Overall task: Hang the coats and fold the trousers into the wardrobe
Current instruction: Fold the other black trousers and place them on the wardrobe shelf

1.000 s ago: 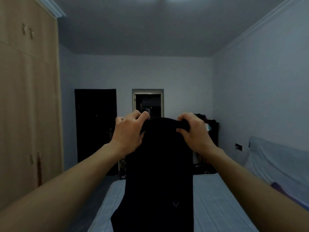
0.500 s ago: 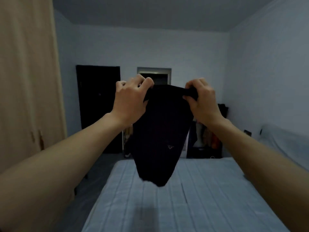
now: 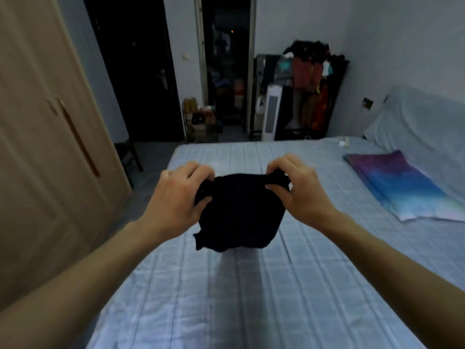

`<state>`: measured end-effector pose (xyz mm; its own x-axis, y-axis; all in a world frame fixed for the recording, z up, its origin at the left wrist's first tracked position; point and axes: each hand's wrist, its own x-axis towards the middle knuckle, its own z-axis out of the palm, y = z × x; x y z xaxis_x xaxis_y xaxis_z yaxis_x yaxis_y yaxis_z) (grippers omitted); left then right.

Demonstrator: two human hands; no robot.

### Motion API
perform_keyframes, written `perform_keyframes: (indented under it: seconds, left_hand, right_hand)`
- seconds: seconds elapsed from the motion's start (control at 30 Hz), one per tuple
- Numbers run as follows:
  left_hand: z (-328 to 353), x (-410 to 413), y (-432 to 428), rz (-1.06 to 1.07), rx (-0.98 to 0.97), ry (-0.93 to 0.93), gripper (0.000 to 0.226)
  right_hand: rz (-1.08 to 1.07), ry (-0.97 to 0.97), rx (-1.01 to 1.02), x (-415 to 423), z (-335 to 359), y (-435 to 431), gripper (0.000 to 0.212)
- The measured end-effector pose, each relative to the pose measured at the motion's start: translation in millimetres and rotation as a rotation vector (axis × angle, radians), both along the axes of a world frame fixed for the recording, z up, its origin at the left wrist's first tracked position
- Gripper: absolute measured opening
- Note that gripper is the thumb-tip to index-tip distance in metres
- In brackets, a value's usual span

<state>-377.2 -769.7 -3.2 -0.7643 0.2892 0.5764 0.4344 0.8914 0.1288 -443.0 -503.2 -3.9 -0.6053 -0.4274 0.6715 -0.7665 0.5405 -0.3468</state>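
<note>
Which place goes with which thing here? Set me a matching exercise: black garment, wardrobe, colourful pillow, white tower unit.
1 black garment; 2 wardrobe; 3 colourful pillow; 4 white tower unit.
A by the far wall; B left of the bed; C in left hand and right hand; D on the bed's right side.
Pairs: 1-C, 2-B, 3-D, 4-A.

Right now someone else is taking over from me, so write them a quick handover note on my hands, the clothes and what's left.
Left hand: grips the left end of the black trousers' top edge.
Right hand: pinches the right end of that edge.
Trousers: bunched, hanging between the hands over the bed, not laid flat.
Wardrobe: on the left, doors shut.
Done: nothing visibly put away.
Left: fold the trousers, open the wardrobe, put them inside, then hang the coats. No coat can be made out.
</note>
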Motion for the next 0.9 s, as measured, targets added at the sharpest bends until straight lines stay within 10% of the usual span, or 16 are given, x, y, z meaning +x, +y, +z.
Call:
perform_keyframes:
  seconds: [0.9]
  left_hand:
    - [-213.6, 298.4, 30.8, -0.147, 0.119, -0.439, 0.048]
  right_hand:
    - [-0.073, -0.478, 0.084, 321.5, -207.9, 40.9, 0.043]
